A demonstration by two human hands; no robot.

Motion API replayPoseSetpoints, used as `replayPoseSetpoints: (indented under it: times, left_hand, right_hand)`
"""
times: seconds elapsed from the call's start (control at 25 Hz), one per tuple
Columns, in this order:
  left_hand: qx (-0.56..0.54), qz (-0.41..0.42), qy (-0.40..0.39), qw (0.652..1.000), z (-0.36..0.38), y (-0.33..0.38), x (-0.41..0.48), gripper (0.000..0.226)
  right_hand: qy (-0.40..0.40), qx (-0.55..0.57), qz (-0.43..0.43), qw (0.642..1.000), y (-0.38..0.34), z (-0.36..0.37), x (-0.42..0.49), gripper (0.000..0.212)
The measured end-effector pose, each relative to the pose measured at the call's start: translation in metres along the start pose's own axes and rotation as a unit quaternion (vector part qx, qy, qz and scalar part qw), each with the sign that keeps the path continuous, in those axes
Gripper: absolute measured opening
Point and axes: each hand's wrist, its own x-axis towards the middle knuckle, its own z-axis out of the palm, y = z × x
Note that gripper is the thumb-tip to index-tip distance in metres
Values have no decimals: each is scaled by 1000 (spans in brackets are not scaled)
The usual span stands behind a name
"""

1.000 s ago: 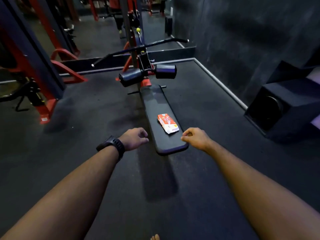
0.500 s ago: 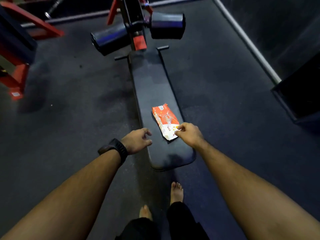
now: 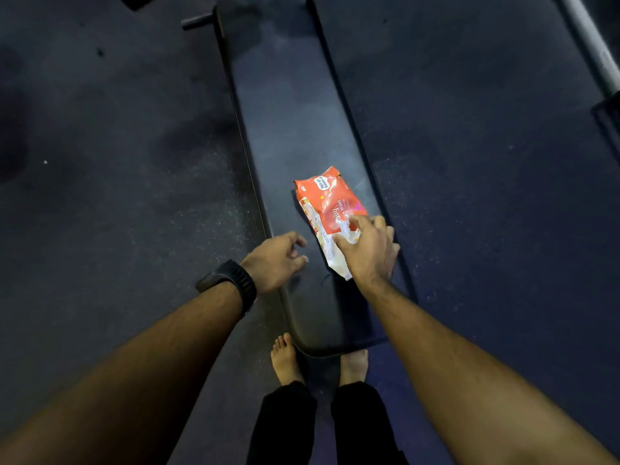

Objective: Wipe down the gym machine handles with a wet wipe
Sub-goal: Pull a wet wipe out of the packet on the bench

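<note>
Head camera looks straight down for me, and the dark speckled floor (image 3: 117, 162) fills most of what I see. The long black bench (image 3: 285, 112) runs up the middle of it, and I place everything else from that bench. A grey rail (image 3: 590, 38) crosses the floor well off the bench's right side, towards its far end. At the bench's near end stand two bare feet (image 3: 285, 360), the toes of the right one tucked under the rounded edge, with black trouser legs (image 3: 285, 421) above them. The wet wipe pack (image 3: 322, 203), orange and white, lies flat on the bench's near half, towards its right edge and turned a little askew. My right hand (image 3: 369, 253) rests over the pack's near end, the thumb and bent forefinger pinching at the white patch on its top face; the other fingers curl down beside the bench's right edge. My left hand (image 3: 275, 260) hovers at the bench's left edge, just beside the pack, fingers loosely curled and holding nothing. A black watch (image 3: 231, 283) sits on that wrist. A short dark peg (image 3: 196, 21) sticks out from the bench's far left side.
</note>
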Motion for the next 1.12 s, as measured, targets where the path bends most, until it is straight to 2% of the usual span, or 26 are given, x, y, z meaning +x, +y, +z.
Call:
replayPoseSetpoints:
  times: [0.12,0.28,0.36,0.48,0.56,0.68,0.76,0.88,1.04,1.12]
  left_hand:
    - [-1,1,-3,1000,1,-12,10,28]
    - [-10,2,-17,1000,-2,-10,5,25]
    - [-14,2,-19,1000,-7,-4,-2,26]
    - [-16,10,-17,1000,-19,12,-21,29]
    - [-21,13,-11,1000,-30,25,-38,29]
    - [-13,17,14,1000,-54,46,-70,29]
    - [-14,18,37,999,-71,56,-94,29]
    - [-23,17,67,997,-95,63,-132,28]
    - [-44,15,138,989,-132,61,-200,27]
    - [-46,9,172,984,-155,52,-234,29]
  right_hand:
    - [46,-7,34,998,-4,12,0,29]
    - [41,8,48,998,-6,8,-3,14]
    - [28,82,32,996,-11,-4,-8,11]
    - [6,227,40,973,-16,-32,-22,5]
    - [-22,301,43,952,-21,-53,-30,13]
    - [-105,418,43,901,-37,-91,-42,32]
    - [-141,439,16,887,-51,-120,-53,24]
    - [-156,402,-65,900,-75,-160,-70,16]
    - [-136,340,-196,909,-128,-201,-96,14]
    - [-128,324,-257,901,-163,-214,-109,16]
